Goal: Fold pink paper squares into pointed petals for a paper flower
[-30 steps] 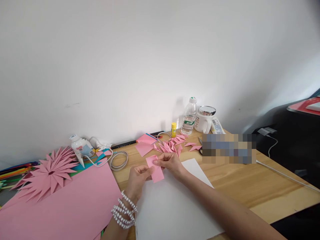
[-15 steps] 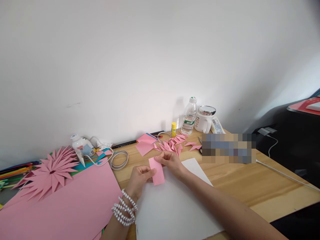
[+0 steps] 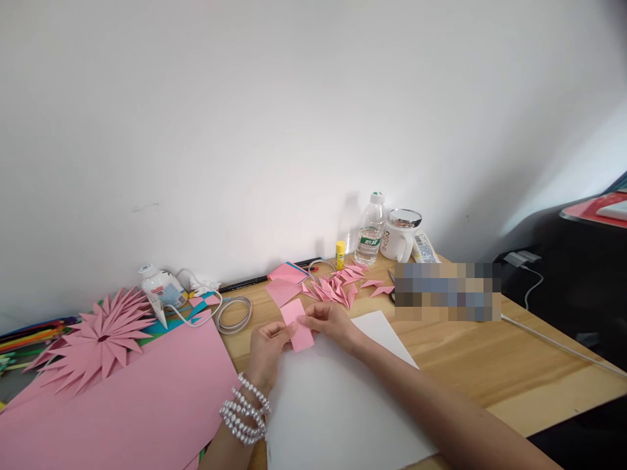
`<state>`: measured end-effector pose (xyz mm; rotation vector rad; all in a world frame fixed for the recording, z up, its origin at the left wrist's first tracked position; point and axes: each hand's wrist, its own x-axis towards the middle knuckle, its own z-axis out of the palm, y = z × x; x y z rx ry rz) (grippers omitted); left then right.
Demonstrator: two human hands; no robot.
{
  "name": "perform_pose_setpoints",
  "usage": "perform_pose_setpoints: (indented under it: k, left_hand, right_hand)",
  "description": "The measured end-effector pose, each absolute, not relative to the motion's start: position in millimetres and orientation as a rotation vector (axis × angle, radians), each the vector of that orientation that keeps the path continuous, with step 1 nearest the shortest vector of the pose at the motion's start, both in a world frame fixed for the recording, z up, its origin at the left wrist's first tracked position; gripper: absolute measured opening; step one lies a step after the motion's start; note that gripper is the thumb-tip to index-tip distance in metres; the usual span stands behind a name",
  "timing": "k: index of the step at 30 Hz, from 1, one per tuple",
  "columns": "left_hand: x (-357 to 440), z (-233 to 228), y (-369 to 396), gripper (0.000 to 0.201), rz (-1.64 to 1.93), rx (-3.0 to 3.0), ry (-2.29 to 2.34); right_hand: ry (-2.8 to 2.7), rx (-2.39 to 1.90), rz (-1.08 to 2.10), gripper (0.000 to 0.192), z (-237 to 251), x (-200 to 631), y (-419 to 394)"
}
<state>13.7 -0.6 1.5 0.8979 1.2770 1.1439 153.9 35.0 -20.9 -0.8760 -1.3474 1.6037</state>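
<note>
Both hands are pinching a small pink folded paper rectangle (image 3: 297,318) just above the far edge of a white paper sheet (image 3: 343,405) lying at the wooden table's (image 3: 490,365) near edge. The left hand (image 3: 267,349), wearing pearl bracelets (image 3: 243,408), is gripping its lower left side with thumb and fingers; the right hand (image 3: 330,321) is closing narrowly on its right edge. Folded pink paper petals (image 3: 337,287) are lying beyond, toward the far edge.

A pink paper strip (image 3: 296,324) is being shown over a white sheet (image 3: 337,405); a yellow glue stick (image 3: 339,255) is being displayed on the light wooden surface (image 3: 490,365).
</note>
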Motion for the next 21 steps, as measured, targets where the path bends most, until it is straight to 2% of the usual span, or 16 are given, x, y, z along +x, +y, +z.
perform_pose_setpoints:
  k: [7, 15, 21]
  left_hand:
    - [14.8, -2.6, 0.3, 0.024, 1.221, 0.929, 1.326]
    - [15.5, -3.1, -0.8, 0.027, 1.256, 1.003, 1.292]
    - [13.6, -3.2, -0.7, 0.025, 1.326, 1.010, 1.330]
  right_hand:
    - [-1.356, -0.950, 1.578, 0.033, -21.8, 152.2, 34.9]
    - [-1.447, -1.035, 1.299, 0.036, -23.3, 149.3, 32.0]
    - [-1.474, -0.992, 1.437, 0.039, -23.7, 148.8, 33.3]
